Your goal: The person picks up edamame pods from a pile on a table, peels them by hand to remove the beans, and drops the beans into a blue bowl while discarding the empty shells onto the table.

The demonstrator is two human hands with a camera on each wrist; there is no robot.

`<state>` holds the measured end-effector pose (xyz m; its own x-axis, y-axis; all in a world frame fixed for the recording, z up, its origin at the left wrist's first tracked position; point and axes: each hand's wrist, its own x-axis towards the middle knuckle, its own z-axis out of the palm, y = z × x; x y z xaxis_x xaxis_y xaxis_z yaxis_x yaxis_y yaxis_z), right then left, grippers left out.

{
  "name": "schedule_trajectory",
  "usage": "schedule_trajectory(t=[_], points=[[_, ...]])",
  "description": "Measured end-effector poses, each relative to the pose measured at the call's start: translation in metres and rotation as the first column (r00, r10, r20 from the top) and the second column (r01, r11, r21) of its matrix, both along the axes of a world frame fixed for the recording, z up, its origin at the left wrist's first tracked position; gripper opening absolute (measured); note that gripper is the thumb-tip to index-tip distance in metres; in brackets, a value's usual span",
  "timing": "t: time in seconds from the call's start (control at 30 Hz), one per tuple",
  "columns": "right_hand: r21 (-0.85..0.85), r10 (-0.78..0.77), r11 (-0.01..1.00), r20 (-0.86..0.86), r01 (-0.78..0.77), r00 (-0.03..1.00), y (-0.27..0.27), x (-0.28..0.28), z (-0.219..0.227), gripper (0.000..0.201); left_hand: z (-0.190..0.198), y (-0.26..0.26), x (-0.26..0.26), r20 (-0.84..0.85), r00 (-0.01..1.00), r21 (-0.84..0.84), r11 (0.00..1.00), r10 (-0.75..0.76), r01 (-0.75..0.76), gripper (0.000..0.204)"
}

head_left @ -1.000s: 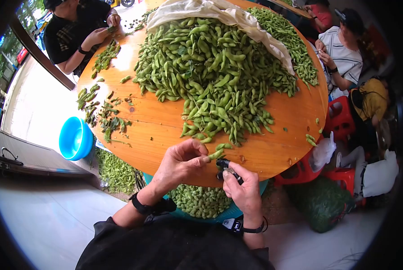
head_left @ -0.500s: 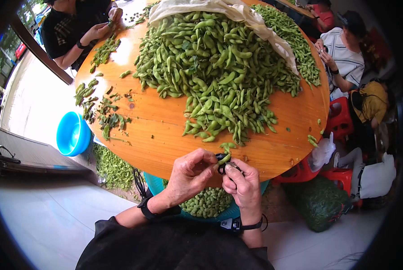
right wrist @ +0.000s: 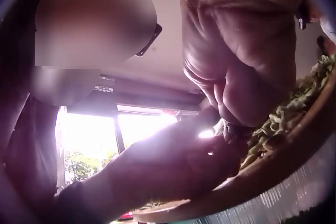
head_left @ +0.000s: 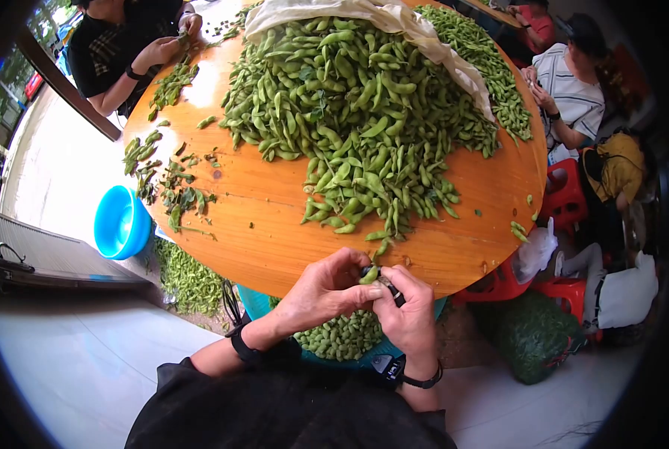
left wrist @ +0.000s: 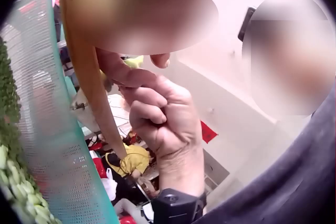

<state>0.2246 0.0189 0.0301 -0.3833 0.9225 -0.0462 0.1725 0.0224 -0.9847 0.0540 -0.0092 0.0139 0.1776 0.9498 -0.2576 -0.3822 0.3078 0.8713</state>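
A black-and-white device point(head_left: 388, 367) by the right wrist carries pale markings too small to read, and the black wristband point(left wrist: 178, 208) on the left arm shows a short pale line, also illegible. The left hand point(head_left: 327, 290) has its grip closed down to a pinch, thumb and fingertips on a green pod point(head_left: 369, 276). The right hand point(head_left: 409, 318) curls its fingers round a small black tool point(head_left: 399, 298), its grip firmly clenched; the tool's working end is too hidden to make out. The two hands meet, thumbs together, with the pinched pod over the near edge of the round wooden worktop point(head_left: 267, 258). Just beyond them, a few loose pods point(head_left: 380, 244) lie near the front of a big heap of pods point(head_left: 349, 120), whose far side is partly covered by a pale cloth point(head_left: 454, 60). Below the worktop's edge, under the hands, a turquoise mesh basket point(left wrist: 79, 176) holds many more short, plump pods point(head_left: 342, 337). Leaf scraps point(head_left: 181, 187) lie scattered on the left part of the worktop, and a blue bowl point(head_left: 121, 224) is beside it.
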Motion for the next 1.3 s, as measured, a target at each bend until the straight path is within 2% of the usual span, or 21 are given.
schedule_trajectory(t=[0.03, 0.1, 0.17, 0.23, 0.3, 0.33, 0.37, 0.4, 0.43, 0.47, 0.53, 0.57, 0.63, 0.7, 0.77, 0.8, 0.87, 0.93, 1.07, 1.17, 1.3], points=[[0.307, -0.004, 0.95, 0.214, -0.064, 0.977, -0.001, -0.001, 0.003, 0.015, -0.001, -0.001, 0.001, -0.212, 0.976, 0.068, 0.996, -0.042, 0.057, 0.019], [0.276, -0.03, 0.96, 0.256, -0.044, 0.966, -0.004, -0.004, 0.012, 0.017, -0.006, 0.0, 0.002, -0.278, 0.96, 0.098, 0.994, -0.019, 0.048, 0.019], [0.35, -0.052, 0.936, 0.255, -0.042, 0.966, -0.004, -0.002, 0.01, 0.016, -0.003, 0.002, 0.0, -0.626, 0.767, 0.413, 0.894, 0.14, 0.175, 0.019], [0.285, -0.049, 0.958, 0.246, -0.024, 0.968, -0.006, 0.001, 0.006, 0.016, 0.004, 0.002, -0.005, -0.631, 0.769, 0.401, 0.891, 0.103, 0.21, 0.023], [0.217, -0.045, 0.976, 0.237, -0.007, 0.97, -0.008, 0.0, 0.004, 0.016, 0.008, 0.004, -0.01, -0.433, 0.885, 0.111, 0.964, -0.171, 0.241, 0.028], [0.328, -0.106, 0.944, 0.266, 0.013, 0.958, -0.01, -0.003, 0.005, 0.017, 0.004, 0.003, -0.01, -0.261, 0.945, 0.068, 0.973, -0.196, 0.22, 0.032], [0.436, -0.168, 0.899, 0.288, 0.027, 0.943, -0.012, -0.007, 0.005, 0.017, 0.004, 0.002, -0.008, -0.26, 0.946, 0.068, 0.973, -0.195, 0.219, 0.032], [0.437, -0.166, 0.899, 0.288, 0.025, 0.943, -0.015, -0.012, 0.003, 0.017, 0.004, 0.003, -0.006, -0.184, 0.966, 0.046, 0.98, -0.182, 0.194, 0.033], [0.518, -0.255, 0.852, 0.295, 0.071, 0.921, -0.02, -0.019, 0.0, 0.018, 0.005, 0.003, -0.004, -0.107, 0.98, 0.023, 0.985, -0.165, 0.169, 0.034], [0.595, -0.344, 0.796, 0.293, 0.111, 0.892, -0.024, -0.024, -0.003, 0.019, 0.006, 0.002, -0.002, -0.106, 0.981, 0.022, 0.986, -0.164, 0.167, 0.034], [0.628, -0.363, 0.772, 0.313, 0.096, 0.878, -0.03, -0.03, -0.009, 0.021, 0.007, -0.003, 0.003, 0.051, 0.997, -0.078, 0.995, -0.051, 0.055, 0.034], [0.66, -0.384, 0.747, 0.331, 0.079, 0.862, -0.032, -0.032, -0.012, 0.023, 0.005, -0.005, 0.008, 0.051, 0.997, -0.08, 0.995, -0.049, 0.053, 0.034], [0.66, -0.38, 0.748, 0.336, 0.072, 0.862, -0.033, -0.035, -0.016, 0.025, 0.001, -0.008, 0.017, -0.043, 0.994, -0.022, 0.995, 0.101, -0.102, 0.035], [0.693, -0.388, 0.718, 0.311, 0.073, 0.868, -0.032, -0.036, -0.019, 0.025, -0.001, -0.01, 0.018, -0.04, 0.992, -0.011, 0.993, 0.118, -0.119, 0.034], [0.686, -0.386, 0.723, 0.301, 0.083, 0.872, -0.033, -0.037, -0.018, 0.023, -0.009, -0.013, 0.021, -0.005, 0.98, 0.105, 0.975, 0.198, -0.197, 0.033], [0.681, -0.387, 0.726, 0.29, 0.096, 0.875, -0.032, -0.037, -0.017, 0.022, -0.004, -0.013, 0.02, -0.005, 0.98, 0.107, 0.975, 0.199, -0.197, 0.033], [0.667, -0.389, 0.734, 0.259, 0.128, 0.884, -0.03, -0.037, -0.015, 0.02, 0.009, -0.011, 0.016, 0.214, 0.96, -0.178, 0.973, 0.18, -0.143, 0.034], [0.65, -0.393, 0.74, 0.208, 0.174, 0.896, -0.029, -0.034, -0.015, 0.019, 0.006, -0.012, 0.02, 0.221, 0.959, -0.19, 0.972, 0.177, -0.136, 0.035], [0.637, -0.386, 0.751, 0.208, 0.175, 0.899, -0.028, -0.027, -0.019, 0.018, -0.006, -0.013, 0.021, 0.291, 0.944, -0.184, 0.978, 0.152, -0.1, 0.036], [0.637, -0.373, 0.751, 0.192, 0.174, 0.908, -0.027, -0.023, -0.018, 0.017, -0.012, -0.017, 0.025, 0.304, 0.937, -0.163, 0.978, 0.173, -0.128, 0.036], [0.621, -0.337, 0.768, 0.181, 0.158, 0.924, -0.029, -0.016, -0.018, 0.018, -0.004, -0.017, 0.025, 0.238, 0.959, -0.145, 0.982, 0.153, -0.121, 0.036]])
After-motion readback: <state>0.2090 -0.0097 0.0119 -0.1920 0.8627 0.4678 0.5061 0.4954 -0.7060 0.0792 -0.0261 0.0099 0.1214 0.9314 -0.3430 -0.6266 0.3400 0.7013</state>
